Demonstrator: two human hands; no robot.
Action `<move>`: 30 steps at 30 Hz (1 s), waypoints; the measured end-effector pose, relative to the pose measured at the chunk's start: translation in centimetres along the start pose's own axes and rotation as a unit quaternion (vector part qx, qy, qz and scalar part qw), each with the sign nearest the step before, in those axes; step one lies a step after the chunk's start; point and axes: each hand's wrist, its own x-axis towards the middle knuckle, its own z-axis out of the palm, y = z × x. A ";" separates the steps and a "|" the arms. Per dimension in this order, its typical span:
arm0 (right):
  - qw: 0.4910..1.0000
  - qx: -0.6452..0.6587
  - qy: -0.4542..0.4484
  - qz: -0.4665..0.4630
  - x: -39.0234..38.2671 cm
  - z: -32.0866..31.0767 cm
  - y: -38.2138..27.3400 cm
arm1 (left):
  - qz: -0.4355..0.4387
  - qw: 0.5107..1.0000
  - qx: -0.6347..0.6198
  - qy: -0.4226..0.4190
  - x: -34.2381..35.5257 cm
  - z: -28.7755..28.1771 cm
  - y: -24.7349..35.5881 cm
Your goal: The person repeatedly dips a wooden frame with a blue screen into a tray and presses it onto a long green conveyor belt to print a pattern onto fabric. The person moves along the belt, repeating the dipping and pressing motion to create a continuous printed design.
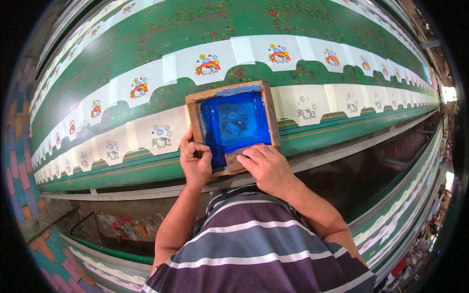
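We gripped wooden frame [194, 117] with left hand [196, 163] by near edge of bench [210, 22], seemingly steadying it over pale pieces [139, 136]; right hand [267, 169] clasped wooden block [236, 162].

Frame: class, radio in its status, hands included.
Left hand at left side of frame; right hand on wooden block. Blue ink inside. Frame hides part of near printed row.
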 end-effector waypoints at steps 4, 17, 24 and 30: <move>0.999 -0.030 0.031 -0.015 1.2 1.5 1.4 | 0.017 0.999 0.029 0.007 0.0 0.1 0.0; 0.999 -0.028 0.035 -0.002 10.8 0.9 7.3 | 0.026 0.999 -0.017 0.029 -0.1 1.1 0.4; 0.999 -0.038 -0.015 -0.012 5.6 0.9 3.1 | 0.039 0.999 0.010 0.019 0.0 0.9 0.5; 0.999 -0.007 -0.035 0.007 2.0 0.6 -0.9 | 0.048 0.998 0.011 0.025 0.1 0.9 0.4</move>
